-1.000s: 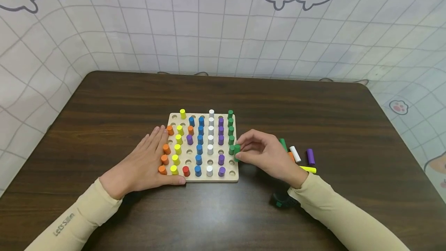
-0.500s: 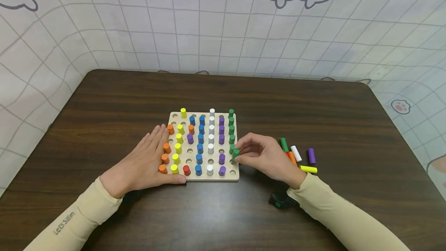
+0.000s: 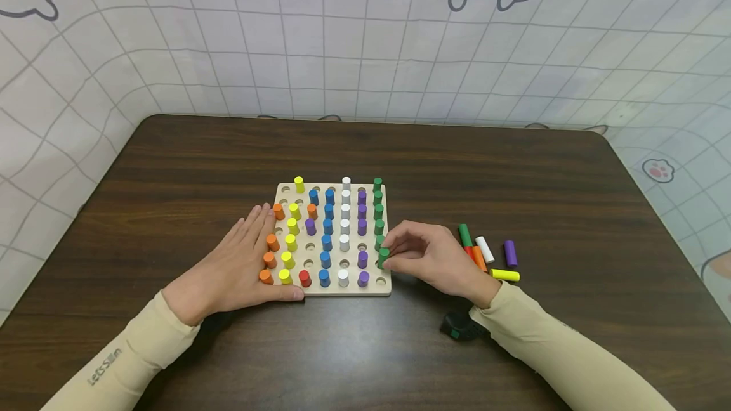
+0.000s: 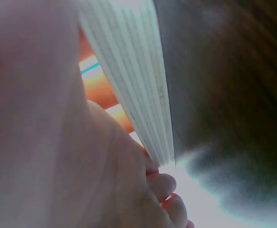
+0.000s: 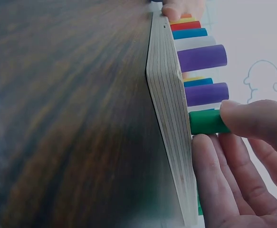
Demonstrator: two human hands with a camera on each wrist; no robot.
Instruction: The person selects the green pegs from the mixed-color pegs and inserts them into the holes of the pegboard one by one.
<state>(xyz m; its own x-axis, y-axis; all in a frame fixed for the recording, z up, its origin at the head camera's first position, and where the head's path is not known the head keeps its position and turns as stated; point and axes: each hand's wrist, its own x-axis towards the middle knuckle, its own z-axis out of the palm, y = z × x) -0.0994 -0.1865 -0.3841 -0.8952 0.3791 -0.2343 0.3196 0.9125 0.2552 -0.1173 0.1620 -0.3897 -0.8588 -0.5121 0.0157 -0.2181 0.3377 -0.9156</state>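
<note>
A pale wooden pegboard bears columns of coloured pegs. My left hand lies along its left side, fingers extended, thumb across the front left corner. In the left wrist view the palm and fingers border the board's layered edge. With thumb and fingers, my right hand pinches a green peg at the right column, just in front of several green pegs. The right wrist view shows this green peg upright from the board, its lower end at the surface and its top under the thumb.
Right of the right hand lie loose pegs on the dark wooden table: green, white, orange, purple, yellow and a partly hidden red one. A black object sits by the right wrist.
The right hand has brought the green peg slightly left and down, from over the board's right edge to the right column. The left hand has stayed in place.
</note>
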